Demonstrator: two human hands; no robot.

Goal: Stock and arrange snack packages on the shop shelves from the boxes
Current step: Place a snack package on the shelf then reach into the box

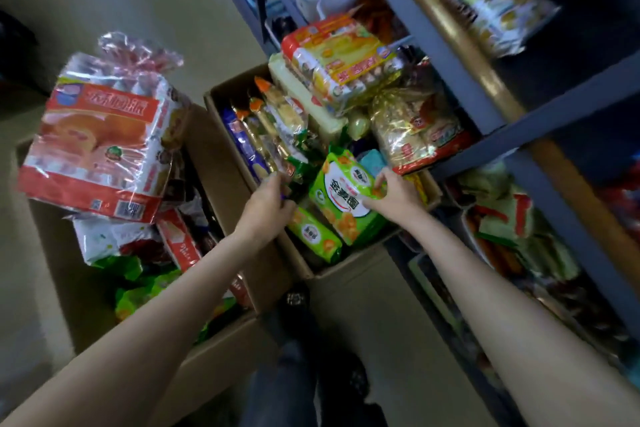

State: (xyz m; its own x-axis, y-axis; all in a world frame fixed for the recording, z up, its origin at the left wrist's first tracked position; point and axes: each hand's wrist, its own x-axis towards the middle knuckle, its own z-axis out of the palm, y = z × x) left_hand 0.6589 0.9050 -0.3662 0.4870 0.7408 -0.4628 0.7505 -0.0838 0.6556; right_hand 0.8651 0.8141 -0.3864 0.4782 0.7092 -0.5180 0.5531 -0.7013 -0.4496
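An open cardboard box (346, 274) stands on the floor against the dark shelves (485, 114), packed with snack packs. My right hand (394, 196) grips the upper right corner of a green snack pack (343, 198) that lies tilted on top of the box's contents. My left hand (268, 204) reaches into the box at its left wall, fingers curled down among the packs beside the green one; what they hold is hidden. A second green pack (313, 234) lies below the first. Long biscuit packs (263, 135) stand along the box's left side.
A second open box (86, 288) at the left holds a big red-and-white cake bag (100, 139) on top of other bags. A yellow-red pack (339, 59) and a gold bag (412, 128) pile at the first box's far end. Shelf bins (519, 246) hold snacks at right.
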